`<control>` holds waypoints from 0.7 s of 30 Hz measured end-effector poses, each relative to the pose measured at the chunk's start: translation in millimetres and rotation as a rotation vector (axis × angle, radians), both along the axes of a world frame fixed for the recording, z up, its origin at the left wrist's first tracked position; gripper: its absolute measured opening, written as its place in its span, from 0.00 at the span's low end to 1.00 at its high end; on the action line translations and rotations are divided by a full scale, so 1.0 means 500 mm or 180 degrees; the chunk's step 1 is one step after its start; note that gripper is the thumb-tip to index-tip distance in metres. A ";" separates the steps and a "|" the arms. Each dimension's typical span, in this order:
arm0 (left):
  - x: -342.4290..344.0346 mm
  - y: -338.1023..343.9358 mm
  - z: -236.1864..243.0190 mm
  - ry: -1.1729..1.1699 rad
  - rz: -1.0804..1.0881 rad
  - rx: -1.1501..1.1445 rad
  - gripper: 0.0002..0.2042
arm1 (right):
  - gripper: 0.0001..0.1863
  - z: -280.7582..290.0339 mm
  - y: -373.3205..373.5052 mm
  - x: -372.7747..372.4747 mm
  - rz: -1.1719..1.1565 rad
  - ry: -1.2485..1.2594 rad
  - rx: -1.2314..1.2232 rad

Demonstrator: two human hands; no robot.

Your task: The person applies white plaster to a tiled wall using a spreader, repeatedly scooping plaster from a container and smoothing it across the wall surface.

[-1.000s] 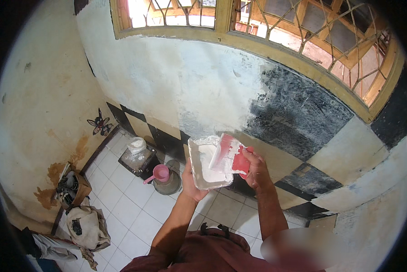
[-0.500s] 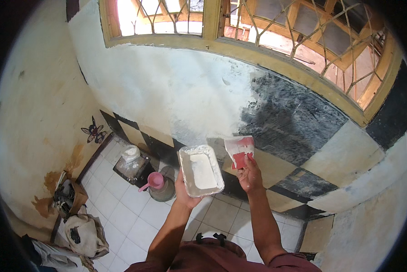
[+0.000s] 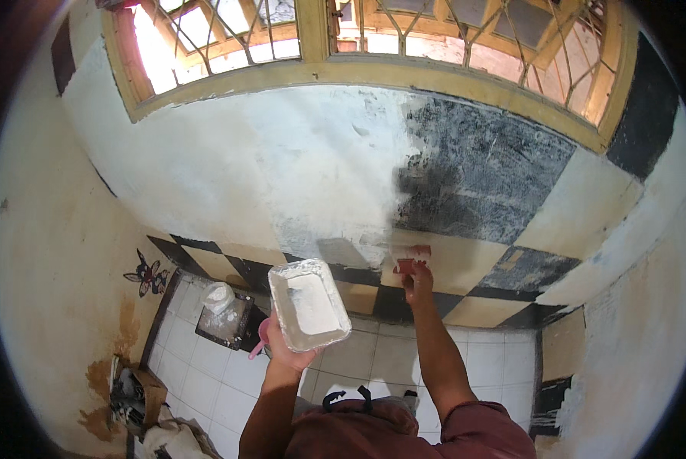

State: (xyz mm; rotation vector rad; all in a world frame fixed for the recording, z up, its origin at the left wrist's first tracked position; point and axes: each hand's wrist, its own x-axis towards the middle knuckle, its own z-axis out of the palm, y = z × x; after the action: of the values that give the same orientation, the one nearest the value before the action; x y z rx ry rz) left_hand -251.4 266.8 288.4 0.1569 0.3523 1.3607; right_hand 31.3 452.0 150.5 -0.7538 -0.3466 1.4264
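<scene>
My left hand (image 3: 289, 344) holds a white rectangular tray (image 3: 310, 304) of white paste, its rim smeared. My right hand (image 3: 418, 283), to the right of the tray, grips a red scraper (image 3: 412, 258) at the wall's lower checkered band, just right of the freshly whitened area (image 3: 205, 161); whether the blade touches the wall is hard to tell. Above it is a scuffed black patch (image 3: 481, 168) below the yellow window frame (image 3: 458, 73).
A white sack (image 3: 218, 297) sits on a dark box (image 3: 224, 325) at lower left, beside a pink dipper (image 3: 255, 348) partly hidden by my left hand. A carton of items (image 3: 136, 394) and a cloth bag (image 3: 178, 440) lie along the left wall. Tiled floor (image 3: 488, 367) is below.
My right hand has moved the scraper away from over the tray, toward the wall. My left hand and the tray have shifted left and down. The head view has shifted, showing more wall.
</scene>
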 end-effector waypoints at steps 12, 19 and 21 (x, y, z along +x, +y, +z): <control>-0.102 -0.039 -0.006 0.0179 0.0061 -0.0139 0.27 | 0.03 0.276 0.084 0.017 -0.0391 -0.0378 0.0361; -0.102 -0.065 -0.015 0.0193 0.0349 -0.0188 0.26 | 0.02 -0.042 0.031 -0.015 -0.0693 -0.0035 -0.0022; -0.104 -0.070 -0.019 0.0180 0.0342 -0.0237 0.25 | 0.02 -0.069 0.060 0.001 -0.0708 -0.0088 -0.0129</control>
State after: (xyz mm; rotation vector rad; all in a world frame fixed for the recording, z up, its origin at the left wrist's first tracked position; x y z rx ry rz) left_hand -303.6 231.8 278.9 0.1162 0.4638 1.4491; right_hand 32.0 482.2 115.9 -0.8196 -0.2473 1.2176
